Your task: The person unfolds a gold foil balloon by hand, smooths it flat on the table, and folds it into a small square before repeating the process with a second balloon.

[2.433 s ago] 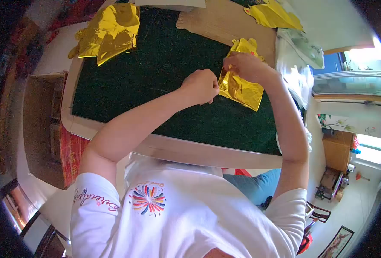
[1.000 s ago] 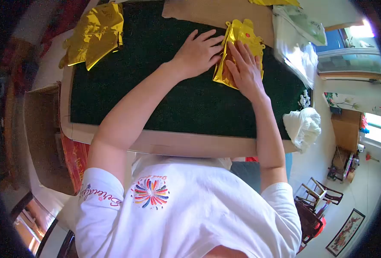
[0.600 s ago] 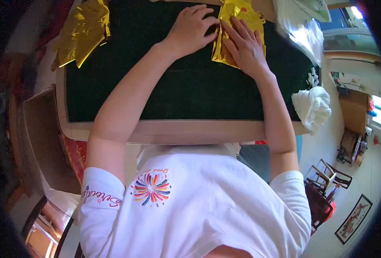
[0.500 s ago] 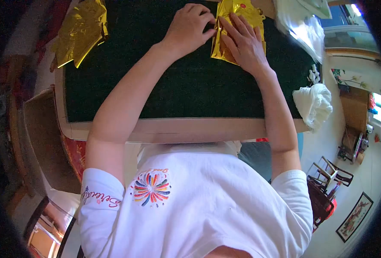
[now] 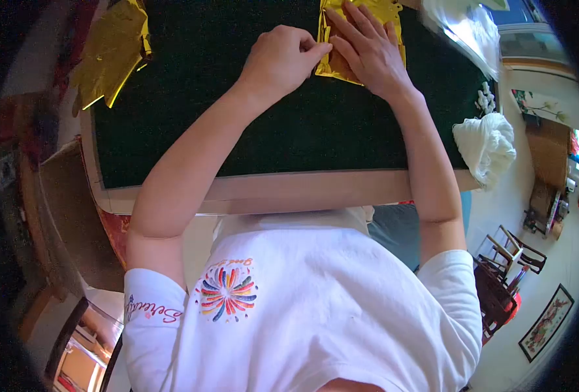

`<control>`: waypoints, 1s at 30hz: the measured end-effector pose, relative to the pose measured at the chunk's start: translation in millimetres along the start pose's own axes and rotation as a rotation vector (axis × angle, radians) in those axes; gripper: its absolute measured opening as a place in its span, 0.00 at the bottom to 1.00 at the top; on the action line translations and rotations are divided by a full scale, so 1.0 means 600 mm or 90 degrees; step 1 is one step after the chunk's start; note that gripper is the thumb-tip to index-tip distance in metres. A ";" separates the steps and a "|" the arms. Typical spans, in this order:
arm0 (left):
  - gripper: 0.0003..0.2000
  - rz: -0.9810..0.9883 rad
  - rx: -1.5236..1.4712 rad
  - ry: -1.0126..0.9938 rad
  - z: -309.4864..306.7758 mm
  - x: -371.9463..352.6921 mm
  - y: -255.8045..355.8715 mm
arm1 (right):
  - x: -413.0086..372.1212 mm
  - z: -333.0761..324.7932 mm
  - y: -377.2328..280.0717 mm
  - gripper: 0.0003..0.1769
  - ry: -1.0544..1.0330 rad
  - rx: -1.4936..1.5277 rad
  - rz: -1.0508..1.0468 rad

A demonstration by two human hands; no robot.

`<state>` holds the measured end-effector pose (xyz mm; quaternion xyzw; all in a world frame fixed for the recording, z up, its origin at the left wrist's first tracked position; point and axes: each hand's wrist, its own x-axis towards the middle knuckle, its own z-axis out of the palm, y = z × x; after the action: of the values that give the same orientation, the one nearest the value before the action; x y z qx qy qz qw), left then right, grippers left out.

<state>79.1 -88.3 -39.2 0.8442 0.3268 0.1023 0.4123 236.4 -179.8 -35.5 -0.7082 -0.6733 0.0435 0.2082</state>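
Gold foil piece (image 5: 333,70) lying on the green-topped desk (image 5: 289,134), right of centre and well away from the near edge, its far end cut off by the frame. The right hand (image 5: 375,60) rests palm down upon it, fingers extended and slightly spread. The left hand (image 5: 279,60) is narrow, its fingers curled and thumb at the foil's left margin; whether it pinches the foil cannot be told. A second gold foil piece (image 5: 112,52) overhangs the desk's left edge. Clear plastic (image 5: 467,36) lies along the right edge; white yarn (image 5: 485,149) sits at the near right corner.
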 end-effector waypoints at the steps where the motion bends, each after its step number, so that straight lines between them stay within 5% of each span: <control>1: 0.13 -0.054 -0.035 -0.049 -0.001 0.000 0.003 | 0.004 -0.008 -0.010 0.31 -0.169 -0.066 0.169; 4: 0.12 -0.090 -0.029 -0.058 0.002 0.001 0.000 | -0.001 0.008 -0.001 0.29 -0.116 -0.205 0.109; 14: 0.11 -0.101 0.049 -0.072 -0.001 0.002 0.015 | 0.004 -0.012 -0.014 0.30 -0.163 -0.152 0.138; 19: 0.13 -0.197 -0.120 -0.113 -0.015 0.028 0.013 | 0.008 -0.026 -0.029 0.29 -0.201 -0.113 0.186; 30: 0.10 -0.164 -0.235 -0.104 0.011 0.066 -0.046 | 0.003 -0.017 -0.012 0.26 -0.145 -0.061 0.145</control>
<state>99.4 -54.7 -68.4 0.7113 0.3735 0.0381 0.5942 233.3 -180.2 -23.3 -0.7795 -0.6092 0.1143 0.0902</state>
